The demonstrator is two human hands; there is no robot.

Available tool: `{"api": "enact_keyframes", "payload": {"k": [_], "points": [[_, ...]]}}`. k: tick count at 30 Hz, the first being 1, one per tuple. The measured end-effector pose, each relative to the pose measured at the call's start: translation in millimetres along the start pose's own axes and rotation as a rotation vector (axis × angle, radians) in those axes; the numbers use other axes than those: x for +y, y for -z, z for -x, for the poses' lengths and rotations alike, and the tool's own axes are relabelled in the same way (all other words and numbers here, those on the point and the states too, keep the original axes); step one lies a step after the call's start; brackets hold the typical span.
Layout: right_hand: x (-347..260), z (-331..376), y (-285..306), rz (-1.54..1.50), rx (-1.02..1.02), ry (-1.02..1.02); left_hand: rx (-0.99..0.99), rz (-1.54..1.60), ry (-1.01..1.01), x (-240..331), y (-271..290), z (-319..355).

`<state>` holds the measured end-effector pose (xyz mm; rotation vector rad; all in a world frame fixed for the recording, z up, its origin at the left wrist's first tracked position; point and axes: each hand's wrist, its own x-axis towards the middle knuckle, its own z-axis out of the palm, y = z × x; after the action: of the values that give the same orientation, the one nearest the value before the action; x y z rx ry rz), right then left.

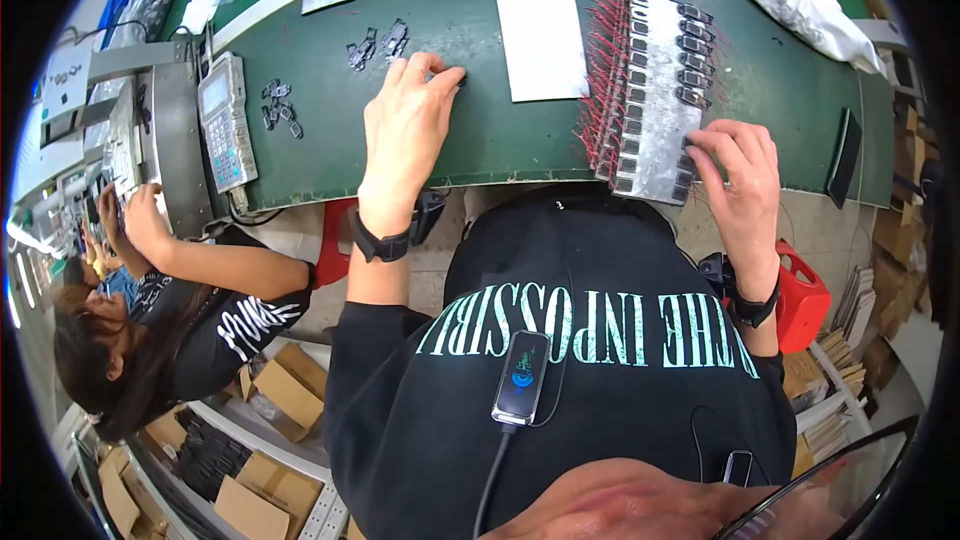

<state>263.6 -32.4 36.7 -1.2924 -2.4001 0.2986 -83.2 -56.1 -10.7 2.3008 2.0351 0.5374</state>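
My left hand (405,120) rests on the green belt (480,130), its fingertips pinched on a small dark part by the edge of a bare grey metal plate (540,20). My right hand (740,175) touches the near right corner of a second metal plate (655,100). That plate carries rows of small black parts with red wires fanned out along its left side. Loose black parts (378,44) lie on the belt beyond my left hand.
A co-worker (190,310) sits at my left, hands at a grey machine. A handheld keypad unit (226,120) stands at the belt's left edge, more loose black parts (280,105) beside it. White cloth (810,5) lies far right. A red stool (805,305) and cardboard boxes (280,390) sit below.
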Motion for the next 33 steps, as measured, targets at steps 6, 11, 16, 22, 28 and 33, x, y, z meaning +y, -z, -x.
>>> {"api": "enact_keyframes", "payload": {"k": [6,11,16,22,28,33], "points": [[-1.2,11.4,-1.4,-0.093,0.011,-0.024,-0.076,-0.051,-0.122,-1.9,3.7,-5.3],[-14.4,16.9,-5.4,-0.575,0.091,-0.185,0.071,0.560,0.088,24.9,1.9,-12.7],[-36.0,-19.0,-22.5,-0.817,0.159,-0.068,0.147,1.340,0.258,98.2,-19.1,-32.6],[-27.3,-41.3,-41.2,-0.832,0.293,-0.230,0.009,1.644,0.420,123.5,-27.3,-40.9],[-19.6,-44.5,-39.3,-0.778,0.259,-0.226,-0.064,1.629,0.428,125.4,-26.1,-40.0],[-17.5,-43.2,-39.3,-0.710,0.264,-0.184,-0.068,1.615,0.404,127.7,-28.5,-34.1]]}}
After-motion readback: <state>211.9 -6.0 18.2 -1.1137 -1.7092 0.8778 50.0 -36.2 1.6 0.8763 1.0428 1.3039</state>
